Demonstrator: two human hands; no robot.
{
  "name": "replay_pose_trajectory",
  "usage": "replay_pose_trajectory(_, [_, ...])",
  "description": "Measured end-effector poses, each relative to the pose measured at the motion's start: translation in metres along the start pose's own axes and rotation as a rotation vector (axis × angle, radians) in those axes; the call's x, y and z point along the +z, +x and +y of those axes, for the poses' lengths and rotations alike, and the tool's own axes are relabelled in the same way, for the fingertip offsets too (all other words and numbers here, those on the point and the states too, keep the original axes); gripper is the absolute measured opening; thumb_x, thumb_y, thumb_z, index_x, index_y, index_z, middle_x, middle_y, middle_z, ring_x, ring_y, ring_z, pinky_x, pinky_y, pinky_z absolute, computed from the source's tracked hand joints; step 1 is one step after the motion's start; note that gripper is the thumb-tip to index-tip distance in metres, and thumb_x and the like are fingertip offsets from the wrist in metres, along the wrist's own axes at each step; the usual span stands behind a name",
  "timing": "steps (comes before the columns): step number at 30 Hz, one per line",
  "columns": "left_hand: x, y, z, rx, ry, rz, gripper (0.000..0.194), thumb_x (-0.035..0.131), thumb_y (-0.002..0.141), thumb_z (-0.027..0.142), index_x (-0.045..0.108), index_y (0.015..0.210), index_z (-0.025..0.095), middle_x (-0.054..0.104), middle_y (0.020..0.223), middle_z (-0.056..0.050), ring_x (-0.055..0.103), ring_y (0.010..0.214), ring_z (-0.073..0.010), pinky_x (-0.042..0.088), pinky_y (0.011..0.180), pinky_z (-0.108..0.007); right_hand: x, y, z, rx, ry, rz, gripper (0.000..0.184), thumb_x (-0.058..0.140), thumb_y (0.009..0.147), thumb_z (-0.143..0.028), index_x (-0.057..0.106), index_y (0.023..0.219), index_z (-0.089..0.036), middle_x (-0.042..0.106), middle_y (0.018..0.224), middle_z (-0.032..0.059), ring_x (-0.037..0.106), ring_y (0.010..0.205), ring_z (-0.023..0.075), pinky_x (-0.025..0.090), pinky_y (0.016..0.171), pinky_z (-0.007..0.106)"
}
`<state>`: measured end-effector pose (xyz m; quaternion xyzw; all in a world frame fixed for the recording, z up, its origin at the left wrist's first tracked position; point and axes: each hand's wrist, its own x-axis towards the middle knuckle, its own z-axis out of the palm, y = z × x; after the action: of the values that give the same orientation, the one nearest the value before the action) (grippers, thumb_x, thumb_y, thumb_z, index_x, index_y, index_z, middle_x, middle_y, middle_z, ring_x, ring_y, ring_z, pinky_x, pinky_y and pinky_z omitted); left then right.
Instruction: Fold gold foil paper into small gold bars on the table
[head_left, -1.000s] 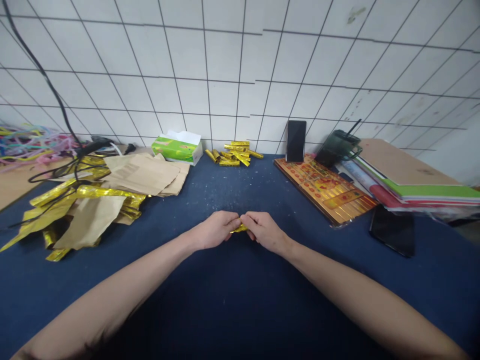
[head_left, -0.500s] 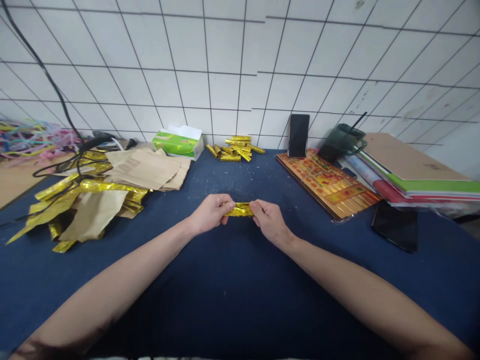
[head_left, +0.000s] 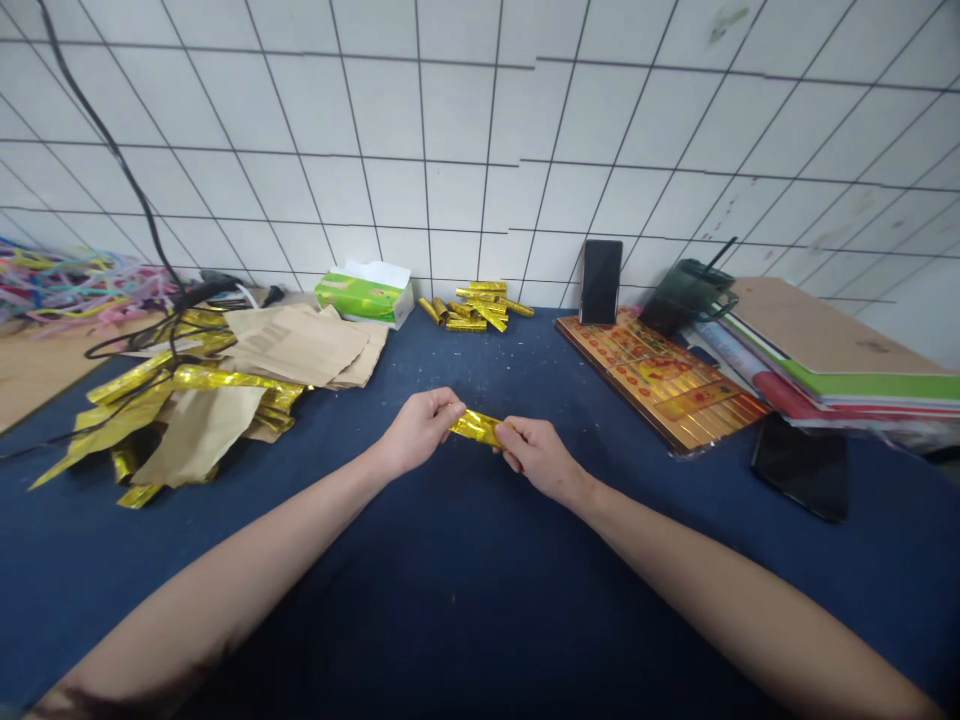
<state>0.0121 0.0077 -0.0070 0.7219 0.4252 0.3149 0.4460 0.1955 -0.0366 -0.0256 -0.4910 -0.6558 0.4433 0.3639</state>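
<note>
A shiny gold foil paper piece, folded or rolled into a short strip, is stretched between my two hands above the dark blue tabletop. My left hand pinches its left end between thumb and fingers. At the other end, my right hand grips it with closed fingers. The strip tilts down toward the right. Beyond the hands, near the wall, lies a small heap of gold foil rolls.
Left are gold foil sheets and brown paper, a black cable and coloured pipe cleaners. A green tissue box, upright phone, gold-red printed pack, dark mug, stacked books and dark tablet stand around.
The gold foil strip has gone from nearly level to slanting, its right end lower. My right hand has dropped slightly. The whole view has shifted a little.
</note>
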Motion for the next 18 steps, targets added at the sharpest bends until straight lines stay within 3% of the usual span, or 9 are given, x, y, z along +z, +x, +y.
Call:
replay_pose_trajectory(6, [0.0054, -0.0025, 0.0009, -0.049, -0.291, -0.002, 0.031, 0.047, 0.079, 0.045, 0.047, 0.074, 0.015, 0.051, 0.048, 0.004, 0.041, 0.036, -0.0057, 0.029, 0.038, -0.017, 0.0041, -0.0010, 0.0014, -0.003, 0.037, 0.133, 0.037, 0.038, 0.085, -0.047, 0.048, 0.064, -0.018, 0.039, 0.044, -0.0061, 0.032, 0.039, 0.0070, 0.025, 0.039, 0.022])
replay_pose_trajectory(13, [0.0046, -0.0033, 0.0003, -0.098, -0.224, 0.088, 0.027, 0.046, 0.080, 0.039, 0.046, 0.066, 0.016, 0.045, 0.041, 0.007, 0.034, 0.031, -0.0036, 0.023, 0.034, -0.015, 0.0020, -0.0008, 0.0005, 0.028, 0.067, -0.017, 0.031, 0.046, 0.083, -0.042, 0.052, 0.066, -0.017, 0.041, 0.045, -0.0064, 0.033, 0.039, 0.0063, 0.026, 0.040, 0.021])
replay_pose_trajectory(18, [0.0058, -0.0026, -0.0030, -0.095, -0.210, 0.112, 0.027, 0.045, 0.080, 0.039, 0.044, 0.065, 0.016, 0.044, 0.041, 0.007, 0.033, 0.032, -0.0036, 0.023, 0.034, -0.015, 0.0027, -0.0013, 0.0009, 0.033, 0.058, -0.006, 0.029, 0.046, 0.082, -0.037, 0.052, 0.063, -0.017, 0.037, 0.042, -0.0072, 0.032, 0.038, 0.0061, 0.024, 0.039, 0.021])
